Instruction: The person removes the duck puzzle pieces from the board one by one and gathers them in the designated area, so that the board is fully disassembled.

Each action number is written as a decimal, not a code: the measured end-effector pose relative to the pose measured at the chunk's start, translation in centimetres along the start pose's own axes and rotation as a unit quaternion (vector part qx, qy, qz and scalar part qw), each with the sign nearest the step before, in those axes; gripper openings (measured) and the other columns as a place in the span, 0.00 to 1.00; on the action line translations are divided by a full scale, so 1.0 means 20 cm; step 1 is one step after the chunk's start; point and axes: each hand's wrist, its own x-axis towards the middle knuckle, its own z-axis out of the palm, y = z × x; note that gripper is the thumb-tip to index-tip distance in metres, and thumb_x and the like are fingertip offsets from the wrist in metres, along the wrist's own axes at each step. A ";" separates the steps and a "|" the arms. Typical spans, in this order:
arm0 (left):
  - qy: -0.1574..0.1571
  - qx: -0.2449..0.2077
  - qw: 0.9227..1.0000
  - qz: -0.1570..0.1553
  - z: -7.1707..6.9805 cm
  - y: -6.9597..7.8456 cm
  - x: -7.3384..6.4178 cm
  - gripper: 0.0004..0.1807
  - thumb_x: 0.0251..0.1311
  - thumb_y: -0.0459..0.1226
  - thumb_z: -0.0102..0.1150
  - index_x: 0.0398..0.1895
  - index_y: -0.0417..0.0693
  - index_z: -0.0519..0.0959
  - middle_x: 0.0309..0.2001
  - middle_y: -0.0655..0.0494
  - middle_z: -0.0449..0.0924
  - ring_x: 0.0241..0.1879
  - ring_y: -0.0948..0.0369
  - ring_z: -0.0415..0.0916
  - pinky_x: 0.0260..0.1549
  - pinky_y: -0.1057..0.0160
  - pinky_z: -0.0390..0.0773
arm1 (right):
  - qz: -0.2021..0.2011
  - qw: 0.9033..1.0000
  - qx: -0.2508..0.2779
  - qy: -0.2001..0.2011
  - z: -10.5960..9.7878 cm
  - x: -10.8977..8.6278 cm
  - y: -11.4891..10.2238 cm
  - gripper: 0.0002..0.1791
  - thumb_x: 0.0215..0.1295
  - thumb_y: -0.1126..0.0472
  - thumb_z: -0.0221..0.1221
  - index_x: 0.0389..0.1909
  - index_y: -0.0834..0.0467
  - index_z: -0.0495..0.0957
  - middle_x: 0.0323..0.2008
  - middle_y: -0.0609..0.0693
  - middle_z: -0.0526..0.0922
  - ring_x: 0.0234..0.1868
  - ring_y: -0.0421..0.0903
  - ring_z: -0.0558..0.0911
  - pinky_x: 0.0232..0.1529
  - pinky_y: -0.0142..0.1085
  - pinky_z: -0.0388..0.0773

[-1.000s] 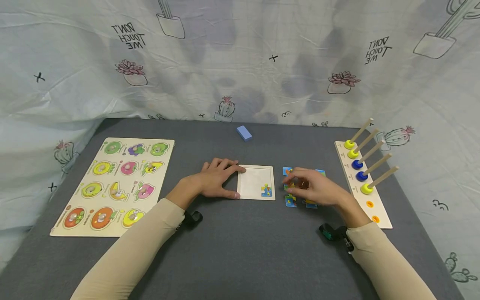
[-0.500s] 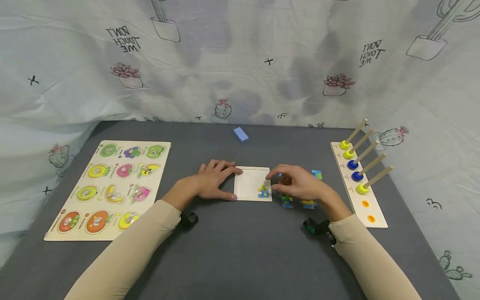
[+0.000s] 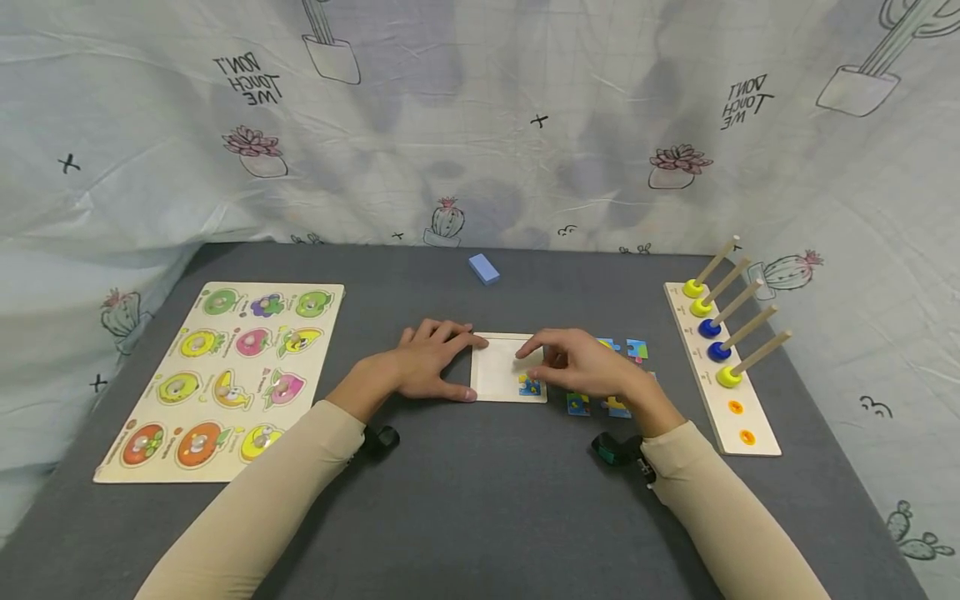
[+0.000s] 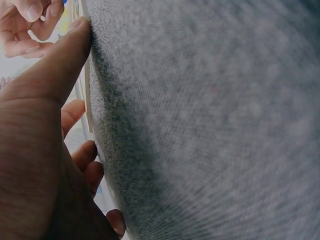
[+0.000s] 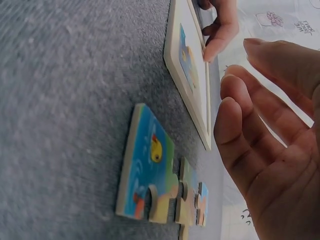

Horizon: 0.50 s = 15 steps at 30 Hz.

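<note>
A shallow wooden puzzle tray (image 3: 497,371) lies mid-table with one blue-and-yellow jigsaw piece (image 3: 529,386) in its near right corner. My left hand (image 3: 431,362) rests at the tray's left side, thumb and fingers spread, fingertips touching its edge. Over the tray's right part hovers my right hand (image 3: 581,362), fingers loosely bent and thumb tip close above the piece; whether it touches cannot be told. In the right wrist view nothing shows between the right fingers (image 5: 235,117). Several loose jigsaw pieces (image 5: 150,160) lie beside the tray, partly hidden under the right hand in the head view.
On the left lies a fruit knob-puzzle board (image 3: 225,367). A counting board (image 3: 742,417) with upright pegs and yellow and blue rings stands on the right. A small blue block (image 3: 483,269) lies at the back. A printed curtain (image 3: 480,125) hangs behind the table.
My right hand has moved left from over the loose pieces to over the tray's right part. The left hand has stayed at the tray's left edge.
</note>
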 end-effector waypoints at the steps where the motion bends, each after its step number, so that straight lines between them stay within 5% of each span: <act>1: 0.000 0.000 1.000 -0.001 0.00 0.00 0.00 0.46 0.60 0.70 0.59 0.79 0.74 0.57 0.82 0.55 0.48 0.76 0.45 0.46 0.62 0.39 0.57 | 0.001 1.000 0.004 -0.003 0.00 0.00 0.00 0.14 0.72 0.63 0.64 0.56 0.58 0.81 0.31 0.51 0.83 0.25 0.45 0.79 0.34 0.38 0.77; 8: 0.001 -0.003 1.000 0.002 0.00 0.00 0.00 0.46 0.60 0.70 0.59 0.79 0.74 0.56 0.82 0.55 0.48 0.76 0.45 0.47 0.61 0.39 0.58 | 0.002 1.000 -0.023 -0.015 0.01 0.03 0.00 0.12 0.71 0.63 0.65 0.53 0.58 0.83 0.44 0.50 0.87 0.29 0.44 0.80 0.36 0.39 0.79; 15: 0.004 -0.013 1.000 0.006 0.00 -0.01 0.00 0.46 0.61 0.69 0.60 0.80 0.73 0.57 0.82 0.54 0.47 0.75 0.45 0.47 0.61 0.38 0.57 | -0.006 0.999 -0.042 -0.016 0.01 0.03 0.01 0.12 0.71 0.63 0.65 0.53 0.58 0.83 0.41 0.48 0.87 0.27 0.42 0.78 0.34 0.38 0.77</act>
